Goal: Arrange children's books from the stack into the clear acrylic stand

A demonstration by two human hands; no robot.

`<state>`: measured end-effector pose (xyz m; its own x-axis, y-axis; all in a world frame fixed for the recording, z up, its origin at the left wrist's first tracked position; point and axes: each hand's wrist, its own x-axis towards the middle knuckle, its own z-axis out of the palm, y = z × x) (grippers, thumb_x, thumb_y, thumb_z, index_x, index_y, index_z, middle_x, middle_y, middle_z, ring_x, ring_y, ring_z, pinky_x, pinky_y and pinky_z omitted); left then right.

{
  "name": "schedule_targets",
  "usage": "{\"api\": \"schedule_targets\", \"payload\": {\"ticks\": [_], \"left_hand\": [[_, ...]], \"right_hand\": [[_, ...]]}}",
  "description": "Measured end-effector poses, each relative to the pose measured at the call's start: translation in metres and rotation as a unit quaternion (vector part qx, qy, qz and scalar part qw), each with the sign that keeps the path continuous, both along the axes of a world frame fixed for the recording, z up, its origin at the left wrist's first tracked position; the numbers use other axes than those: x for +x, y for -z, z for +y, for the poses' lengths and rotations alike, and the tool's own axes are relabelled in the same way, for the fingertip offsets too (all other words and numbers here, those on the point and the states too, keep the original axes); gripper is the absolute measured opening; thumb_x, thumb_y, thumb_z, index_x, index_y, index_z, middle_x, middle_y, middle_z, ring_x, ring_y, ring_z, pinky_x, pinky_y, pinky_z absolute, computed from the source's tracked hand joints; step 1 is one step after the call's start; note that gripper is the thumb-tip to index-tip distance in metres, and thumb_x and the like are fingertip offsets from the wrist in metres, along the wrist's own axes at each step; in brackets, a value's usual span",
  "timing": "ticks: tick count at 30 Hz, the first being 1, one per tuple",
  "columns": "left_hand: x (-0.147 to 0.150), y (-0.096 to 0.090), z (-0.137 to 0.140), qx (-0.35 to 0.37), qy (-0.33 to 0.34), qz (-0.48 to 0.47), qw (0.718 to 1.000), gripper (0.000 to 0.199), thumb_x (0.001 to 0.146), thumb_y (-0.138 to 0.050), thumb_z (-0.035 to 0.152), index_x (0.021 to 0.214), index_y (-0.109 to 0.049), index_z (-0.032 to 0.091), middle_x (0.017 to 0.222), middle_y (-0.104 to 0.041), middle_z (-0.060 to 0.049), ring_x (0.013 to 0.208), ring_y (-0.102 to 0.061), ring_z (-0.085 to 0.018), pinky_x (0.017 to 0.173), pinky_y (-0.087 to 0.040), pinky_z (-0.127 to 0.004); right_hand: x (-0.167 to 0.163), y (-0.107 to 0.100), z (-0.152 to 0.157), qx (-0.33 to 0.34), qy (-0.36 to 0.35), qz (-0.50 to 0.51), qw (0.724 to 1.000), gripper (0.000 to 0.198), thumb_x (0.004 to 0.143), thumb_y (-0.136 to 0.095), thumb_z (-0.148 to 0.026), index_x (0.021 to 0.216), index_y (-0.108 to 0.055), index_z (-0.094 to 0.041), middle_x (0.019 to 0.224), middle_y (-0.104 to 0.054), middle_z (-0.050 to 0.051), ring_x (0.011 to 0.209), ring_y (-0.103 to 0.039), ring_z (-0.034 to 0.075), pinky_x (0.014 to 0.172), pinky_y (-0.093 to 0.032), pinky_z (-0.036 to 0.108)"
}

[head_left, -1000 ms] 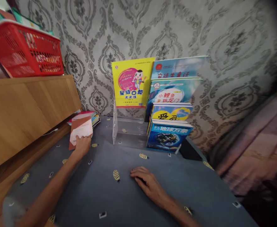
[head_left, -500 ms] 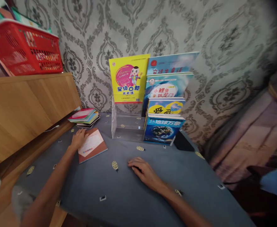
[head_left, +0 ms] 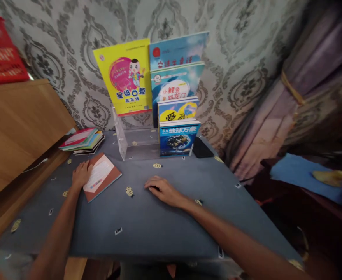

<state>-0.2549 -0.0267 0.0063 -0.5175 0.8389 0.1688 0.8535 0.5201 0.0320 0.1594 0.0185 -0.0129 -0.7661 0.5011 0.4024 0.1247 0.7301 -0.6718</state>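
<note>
My left hand (head_left: 81, 174) lies open over the left edge of a thin brown-and-white book (head_left: 103, 177), fingers resting on its cover. Just behind that book sits a messy pile of thin booklets (head_left: 85, 140). My right hand (head_left: 162, 189) rests on the dark cloth with nothing in it, its fingers loosely bent and apart from the thumb. Beyond it stands a clear tiered book rack (head_left: 141, 151). A yellow workbook (head_left: 130, 77) leans at its upper left. The right side holds several books in steps, with a blue Earth-picture book (head_left: 178, 140) in front.
The tabletop has a grey-blue cloth (head_left: 147, 229) printed with pineapples. A black flat object (head_left: 202, 147) lies right of the rack. At left are a wooden cabinet (head_left: 19, 128) and a red basket (head_left: 1, 54). A tied curtain (head_left: 264, 120) hangs at right beside blue cloth (head_left: 302, 175).
The view has swung to the right, so everything appears further left and more of the right side shows. Both hands keep their places on the book and the cloth.
</note>
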Motion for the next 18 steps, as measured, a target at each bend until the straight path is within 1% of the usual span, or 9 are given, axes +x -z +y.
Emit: {"api": "schedule_targets", "payload": {"ticks": [5,10,12,14,16,18], "left_hand": [[0.025,0.0,-0.013,0.017,-0.007,-0.005,1.0,0.06,0.1,-0.025,0.039,0.146,-0.048,0.007,0.15,-0.049,-0.024,0.142,-0.043,-0.036,0.113,-0.037,-0.056],[0.061,-0.006,-0.026,0.008,-0.022,0.003,1.0,0.057,0.099,-0.027,0.035,0.145,-0.048,0.009,0.148,-0.051,-0.024,0.14,-0.045,-0.037,0.111,-0.038,-0.057],[0.079,-0.01,-0.032,0.006,-0.029,0.02,0.999,0.056,0.099,-0.026,0.034,0.144,-0.049,0.009,0.144,-0.054,-0.025,0.135,-0.05,-0.038,0.106,-0.041,-0.057],[0.101,-0.015,-0.038,-0.009,-0.038,0.044,0.998,0.054,0.099,-0.026,0.033,0.138,-0.054,0.007,0.136,-0.059,-0.027,0.125,-0.057,-0.041,0.096,-0.047,-0.059],[0.126,-0.022,-0.045,-0.035,-0.047,0.079,0.995,0.052,0.098,-0.027,0.033,0.124,-0.062,0.004,0.119,-0.066,-0.03,0.109,-0.064,-0.045,0.084,-0.051,-0.06],[0.153,-0.029,-0.051,-0.063,-0.03,0.117,0.991,0.052,0.098,-0.031,0.034,0.111,-0.067,0.0,0.103,-0.068,-0.031,0.097,-0.068,-0.045,0.08,-0.051,-0.057]], "right_hand": [[0.0,0.0,0.0,0.006,0.016,-0.021,1.0,0.023,0.092,-0.055,-0.009,0.104,-0.073,-0.016,0.102,-0.077,0.008,0.099,-0.068,0.021,0.095,-0.052,0.038],[0.004,-0.003,-0.004,0.005,0.094,0.008,0.996,0.027,0.095,-0.052,-0.01,0.11,-0.073,-0.017,0.101,-0.077,0.008,0.1,-0.067,0.02,0.095,-0.052,0.036],[0.007,-0.004,-0.008,0.023,0.103,0.033,0.994,0.027,0.096,-0.051,-0.012,0.112,-0.073,-0.016,0.101,-0.077,0.008,0.099,-0.068,0.02,0.092,-0.053,0.034],[0.009,-0.005,-0.013,0.056,0.089,0.06,0.993,0.027,0.095,-0.051,-0.012,0.112,-0.072,-0.015,0.101,-0.076,0.009,0.097,-0.068,0.02,0.09,-0.054,0.034],[0.011,-0.005,-0.017,0.091,0.069,0.087,0.99,0.026,0.095,-0.051,-0.012,0.111,-0.072,-0.014,0.098,-0.076,0.01,0.095,-0.068,0.02,0.089,-0.055,0.034],[0.012,-0.006,-0.02,0.115,0.059,0.105,0.986,0.026,0.096,-0.05,-0.012,0.109,-0.071,-0.015,0.096,-0.075,0.009,0.094,-0.067,0.019,0.089,-0.055,0.034]]}}
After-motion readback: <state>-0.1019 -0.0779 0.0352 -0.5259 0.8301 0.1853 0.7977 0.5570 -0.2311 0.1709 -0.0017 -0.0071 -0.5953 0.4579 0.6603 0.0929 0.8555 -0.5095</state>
